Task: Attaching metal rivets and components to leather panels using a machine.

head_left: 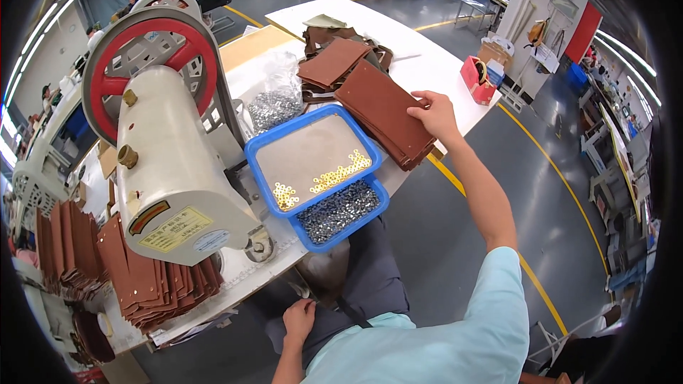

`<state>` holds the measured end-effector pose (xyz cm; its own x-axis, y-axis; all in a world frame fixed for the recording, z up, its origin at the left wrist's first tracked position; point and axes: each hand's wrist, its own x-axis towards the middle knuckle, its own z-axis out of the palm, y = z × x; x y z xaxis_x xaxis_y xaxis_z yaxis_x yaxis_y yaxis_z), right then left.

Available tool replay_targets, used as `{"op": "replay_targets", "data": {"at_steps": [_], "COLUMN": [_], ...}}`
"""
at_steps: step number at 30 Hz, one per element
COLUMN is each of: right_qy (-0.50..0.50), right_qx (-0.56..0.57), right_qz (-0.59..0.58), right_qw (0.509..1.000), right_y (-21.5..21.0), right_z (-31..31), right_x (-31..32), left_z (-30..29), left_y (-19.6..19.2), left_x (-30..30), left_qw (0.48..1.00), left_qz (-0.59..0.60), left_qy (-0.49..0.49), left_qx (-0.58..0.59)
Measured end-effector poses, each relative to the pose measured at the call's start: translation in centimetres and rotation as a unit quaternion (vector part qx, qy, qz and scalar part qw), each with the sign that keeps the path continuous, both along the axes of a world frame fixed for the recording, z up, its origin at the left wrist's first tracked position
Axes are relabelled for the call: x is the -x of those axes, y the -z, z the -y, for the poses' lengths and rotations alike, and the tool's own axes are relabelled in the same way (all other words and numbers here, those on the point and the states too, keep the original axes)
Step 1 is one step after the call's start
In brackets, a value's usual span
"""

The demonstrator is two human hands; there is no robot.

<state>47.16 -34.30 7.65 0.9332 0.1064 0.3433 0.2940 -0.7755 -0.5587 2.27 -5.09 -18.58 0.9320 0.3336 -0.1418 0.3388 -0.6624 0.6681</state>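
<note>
2 hands apart: one idle at the lap, one out on the leather.

Nearest, the left hand (299,318) rests loosely curled on the thigh, holding nothing I can see. Past it, 2 stacked blue trays (318,171) sit just beside the press (171,163), brass eyelets (340,171) above and grey ones below, within easy reach. Farther out, the right hand (435,117) lies on the top brown panel (388,117) of the stack at the bench edge, fingers closed over its far edge as if lifting it.
</note>
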Motion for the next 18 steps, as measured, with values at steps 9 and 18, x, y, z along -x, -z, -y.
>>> {"op": "replay_targets", "data": {"at_steps": [9, 18], "right_qy": [-0.164, -0.261], "right_qx": [-0.491, -0.406], "right_qz": [-0.228, -0.278], "right_qw": [0.824, 0.83], "right_y": [-1.8, 0.1], "right_z": [2.7, -0.9], "right_x": [8.3, 21.1], "left_z": [2.0, 3.5], "left_y": [-11.3, -21.7], "left_x": [-6.5, -15.9], "left_qw": [0.969, 0.642], "left_qz": [0.127, 0.272], "left_qy": [0.005, 0.095], "left_qx": [0.212, 0.71]}}
